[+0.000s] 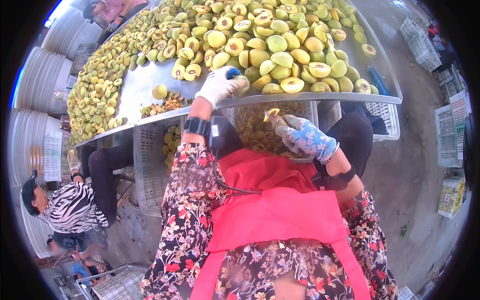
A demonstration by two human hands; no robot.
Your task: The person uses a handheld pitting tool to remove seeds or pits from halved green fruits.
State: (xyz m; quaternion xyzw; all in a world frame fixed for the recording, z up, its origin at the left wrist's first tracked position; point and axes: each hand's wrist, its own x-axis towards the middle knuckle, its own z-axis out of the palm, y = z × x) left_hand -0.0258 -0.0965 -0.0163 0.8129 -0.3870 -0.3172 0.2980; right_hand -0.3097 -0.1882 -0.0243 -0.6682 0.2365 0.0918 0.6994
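Observation:
My left hand [220, 87], in a white glove with a blue patch, is closed around a greenish stone-fruit half [242, 85] at the table's near edge. Lower and to the right, my right hand [306, 137] wears a blue flowered glove. Its fingers are wrapped round a short brown tool [276, 120], and a yellow fruit piece [270, 114] shows at the tool's tip; the rest is hidden by the glove. Beyond my hands lies a large heap of halved yellow-green stone fruit [280, 45], some with brown pits showing.
The metal table [145, 82] has a raised rim. Fruit scraps [167, 104] lie near its edge. Below, between my knees, a crate [313, 117] holds cut pieces. One person [75, 205] sits at left, another [117, 10] at the far side. Crates [420, 45] stand on the floor at right.

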